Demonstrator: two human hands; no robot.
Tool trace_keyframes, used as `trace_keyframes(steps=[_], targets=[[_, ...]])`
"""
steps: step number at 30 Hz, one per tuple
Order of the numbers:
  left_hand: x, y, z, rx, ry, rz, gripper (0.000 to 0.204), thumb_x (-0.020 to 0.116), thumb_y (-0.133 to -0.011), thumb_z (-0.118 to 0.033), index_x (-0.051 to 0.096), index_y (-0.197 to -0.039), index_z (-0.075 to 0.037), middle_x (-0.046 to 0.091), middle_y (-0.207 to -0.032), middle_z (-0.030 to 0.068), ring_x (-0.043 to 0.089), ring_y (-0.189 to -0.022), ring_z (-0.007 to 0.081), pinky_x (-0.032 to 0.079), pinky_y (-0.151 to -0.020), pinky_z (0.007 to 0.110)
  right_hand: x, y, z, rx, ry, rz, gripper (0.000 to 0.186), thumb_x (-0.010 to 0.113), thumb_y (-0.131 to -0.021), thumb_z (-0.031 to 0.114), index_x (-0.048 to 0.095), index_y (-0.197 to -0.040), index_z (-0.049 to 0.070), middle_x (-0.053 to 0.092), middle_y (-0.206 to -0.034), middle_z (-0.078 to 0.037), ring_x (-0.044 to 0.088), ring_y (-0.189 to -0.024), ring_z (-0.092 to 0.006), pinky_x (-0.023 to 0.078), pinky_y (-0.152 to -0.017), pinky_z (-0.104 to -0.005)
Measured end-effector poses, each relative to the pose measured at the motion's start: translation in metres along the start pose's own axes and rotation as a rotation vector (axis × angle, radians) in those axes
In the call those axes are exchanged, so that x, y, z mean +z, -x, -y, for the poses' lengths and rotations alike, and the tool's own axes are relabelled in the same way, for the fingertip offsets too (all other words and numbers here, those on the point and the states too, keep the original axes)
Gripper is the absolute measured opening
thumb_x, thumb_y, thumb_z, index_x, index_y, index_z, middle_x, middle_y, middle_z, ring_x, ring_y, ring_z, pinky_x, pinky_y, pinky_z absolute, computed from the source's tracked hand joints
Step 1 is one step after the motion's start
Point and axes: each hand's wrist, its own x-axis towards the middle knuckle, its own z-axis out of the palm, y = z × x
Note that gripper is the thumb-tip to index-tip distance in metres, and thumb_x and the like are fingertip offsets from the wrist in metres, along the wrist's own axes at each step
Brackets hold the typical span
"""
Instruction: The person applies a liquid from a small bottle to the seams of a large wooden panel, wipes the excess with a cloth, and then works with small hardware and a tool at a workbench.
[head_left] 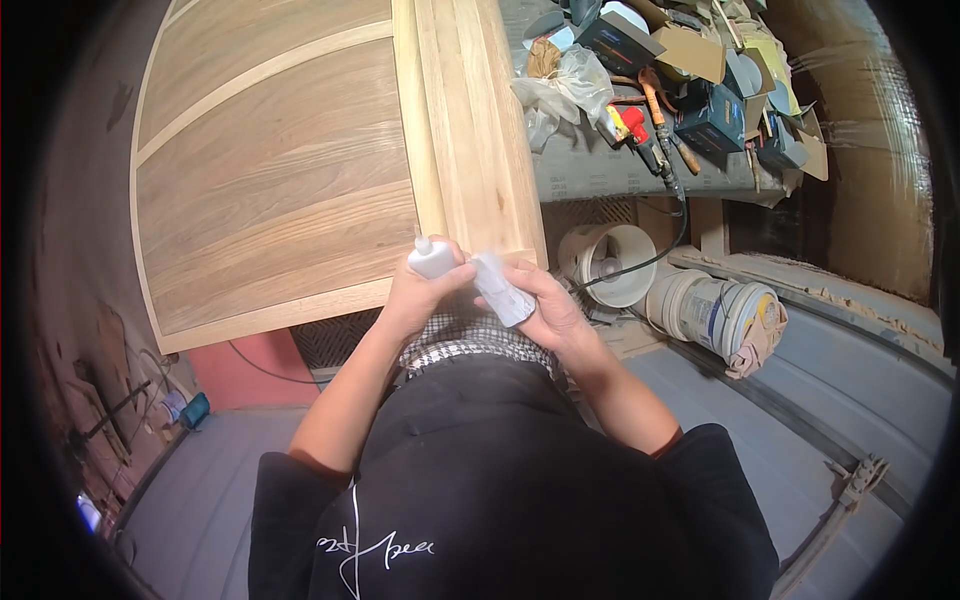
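Note:
My left hand (408, 302) is closed around a small white squeeze bottle (431, 260) with a narrow nozzle pointing up. My right hand (557, 312) grips a whitish, cloudy bottle-like container (503, 292), tilted, with a dark lower end. The left thumb reaches across to the upper end of that container. Both hands are in front of my body, at the near edge of a large wooden panel (270, 225) with lighter frame strips. A long wooden board (475, 130) runs along the panel's right side.
To the right, a grey-covered bench (600, 172) holds open boxes (712, 115), a plastic bag (570, 90) and a red-and-black tool (637, 128). A black cable (683, 225) hangs down. White buckets (690, 305) lie below. A metal rail (820, 530) is at lower right.

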Motion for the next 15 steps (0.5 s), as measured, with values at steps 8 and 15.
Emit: trace_keyframes(steps=[8, 15], targets=[[0.002, 0.003, 0.003, 0.078, -0.155, 0.043, 0.013, 0.076, -0.09, -0.006, 0.063, -0.095, -0.006, 0.068, -0.097, 0.0007, 0.063, -0.086, 0.0072, 0.051, -0.077, 0.025, -0.006, 0.008, 0.0, 0.091, -0.079, 0.19, 0.036, 0.056, -0.102, 0.013, 0.048, -0.134, -0.002, 0.063, -0.125, -0.017, 0.066, -0.109, -0.0259, 0.057, -0.09, -0.0397], [0.006, 0.001, 0.011, 0.014, -0.138, -0.04, 0.015, 0.076, -0.091, -0.012, 0.067, -0.098, -0.003, 0.072, -0.095, 0.0037, 0.066, -0.084, 0.0084, 0.053, -0.076, 0.024, -0.003, 0.0, -0.012, -0.381, 0.512, -0.237, 0.045, 0.072, -0.09, -0.001, 0.055, -0.132, 0.0, 0.066, -0.117, -0.012, 0.065, -0.109, -0.0182, 0.053, -0.094, -0.031]])
